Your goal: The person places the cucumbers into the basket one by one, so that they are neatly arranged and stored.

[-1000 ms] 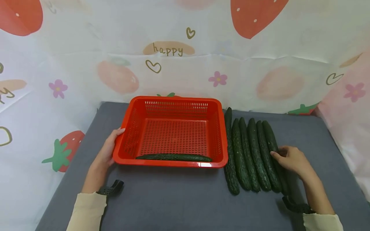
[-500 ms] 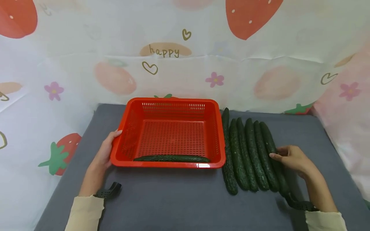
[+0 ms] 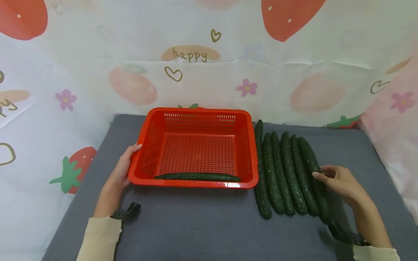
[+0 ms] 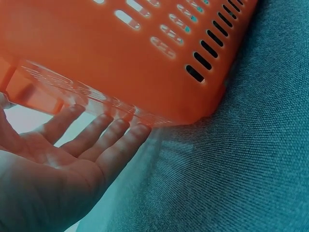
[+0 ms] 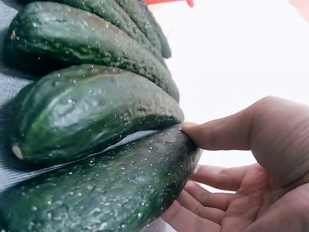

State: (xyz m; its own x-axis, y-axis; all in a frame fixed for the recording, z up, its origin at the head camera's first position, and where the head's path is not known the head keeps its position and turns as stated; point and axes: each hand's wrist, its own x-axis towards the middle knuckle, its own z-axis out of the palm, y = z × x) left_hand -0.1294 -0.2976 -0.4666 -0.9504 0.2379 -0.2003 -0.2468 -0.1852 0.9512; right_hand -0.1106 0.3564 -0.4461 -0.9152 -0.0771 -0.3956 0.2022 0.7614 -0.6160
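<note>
My left hand (image 3: 123, 165) grips the left rim of a red plastic basket (image 3: 197, 184), thumb over the edge. In the left wrist view, its fingers (image 4: 120, 145) reach along the outside of the slotted wall. One dark green cucumber (image 3: 197, 177) lies lengthwise inside the basket, along its front wall. At the right, my right hand (image 3: 341, 184) pinches the outermost cucumber (image 3: 308, 154) of a row, near its middle. The right wrist view has the thumb (image 5: 217, 134) on this cucumber's near side and the other fingers on its far side.
Several more cucumbers (image 3: 283, 174) lie side by side between the basket and my right hand, the leftmost close against the basket. All this stands on a grey cloth-covered table (image 3: 209, 224). Behind hangs a white curtain (image 3: 202, 87) with printed strawberries.
My right hand and the outermost cucumber have shifted slightly right, away from the rest of the row. The left hand keeps its grip on the basket; the head view has swayed a little.
</note>
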